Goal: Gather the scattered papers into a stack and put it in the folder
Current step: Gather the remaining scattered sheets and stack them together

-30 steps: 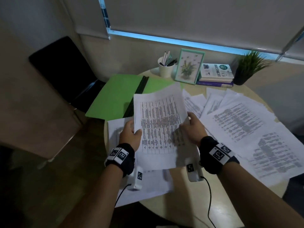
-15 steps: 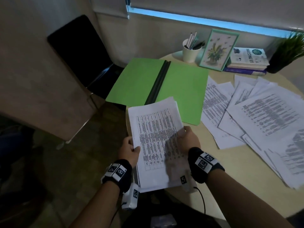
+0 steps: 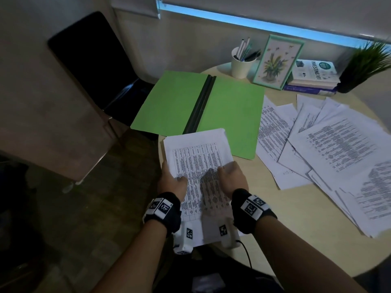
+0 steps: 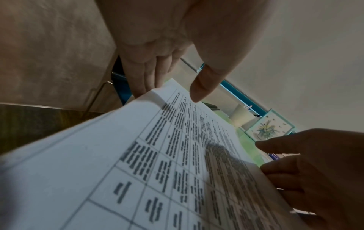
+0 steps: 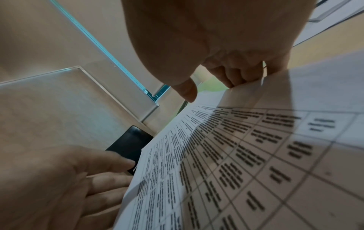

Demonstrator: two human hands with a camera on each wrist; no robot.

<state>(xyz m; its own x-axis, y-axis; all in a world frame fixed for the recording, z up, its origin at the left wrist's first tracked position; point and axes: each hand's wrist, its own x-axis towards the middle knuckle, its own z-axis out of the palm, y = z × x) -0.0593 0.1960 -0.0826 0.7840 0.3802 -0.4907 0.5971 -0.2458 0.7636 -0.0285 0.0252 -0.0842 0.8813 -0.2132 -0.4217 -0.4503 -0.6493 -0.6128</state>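
A stack of printed papers [image 3: 198,166] is held over the near left edge of the round table [image 3: 296,225]. My left hand [image 3: 172,178] grips its left edge and my right hand [image 3: 229,176] its right edge. In the left wrist view the left hand [image 4: 169,87] has its fingers under the stack [image 4: 138,171] and its thumb on top. The right hand [image 5: 212,88] shows the same hold on the stack [image 5: 256,155]. An open green folder [image 3: 232,115] lies flat just beyond. Several loose sheets [image 3: 330,149] are spread over the table's right side.
At the back of the table stand a white pen cup [image 3: 241,64], a framed plant picture [image 3: 277,62], a pile of books [image 3: 313,79] and a potted plant [image 3: 364,66]. A black chair [image 3: 95,66] sits beyond the folder's left flap, which overhangs the table edge.
The stack has come down and back toward me, from over the middle of the table to its near left edge. Both hands keep their hold. The folder now lies uncovered.
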